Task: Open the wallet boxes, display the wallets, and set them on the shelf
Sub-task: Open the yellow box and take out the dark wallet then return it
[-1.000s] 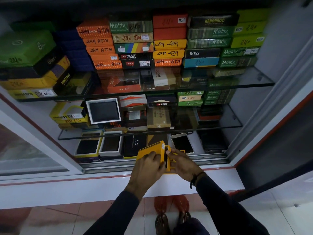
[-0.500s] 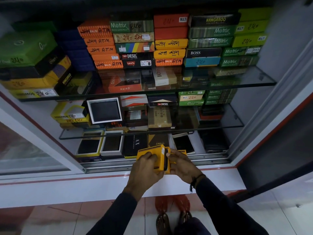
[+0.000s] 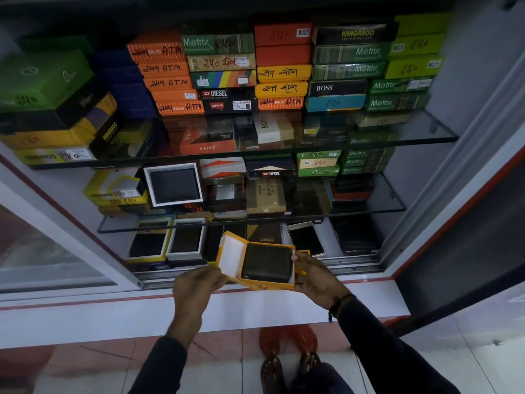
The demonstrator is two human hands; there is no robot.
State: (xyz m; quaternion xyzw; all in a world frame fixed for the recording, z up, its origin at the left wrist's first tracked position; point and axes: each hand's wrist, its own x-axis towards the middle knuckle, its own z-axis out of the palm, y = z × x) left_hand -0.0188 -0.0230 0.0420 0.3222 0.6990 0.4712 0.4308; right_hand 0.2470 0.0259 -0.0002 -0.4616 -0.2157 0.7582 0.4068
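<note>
A yellow wallet box lies open in front of the cabinet's bottom shelf. Its lid (image 3: 230,255), white inside, is tipped up to the left, and my left hand (image 3: 196,285) pinches the lid's lower edge. The box base (image 3: 270,285) holds a dark wallet (image 3: 267,263) lying flat. My right hand (image 3: 316,277) grips the base's right side, thumb on its rim. Behind them on the bottom shelf stand open boxes showing dark wallets: a yellow-rimmed one (image 3: 149,243), a white-rimmed one (image 3: 186,239) and another at the right (image 3: 306,238).
Glass shelves (image 3: 397,137) above carry stacks of closed wallet boxes in orange, green, yellow and black. An open white box with a dark wallet (image 3: 174,184) leans on the middle shelf. A white ledge (image 3: 85,317) runs below the cabinet. My sandalled feet (image 3: 287,365) stand on the tiled floor.
The yellow box was held closed on edge between both hands. Now the lid is swung open to the left and the base lies flat, showing the dark wallet.
</note>
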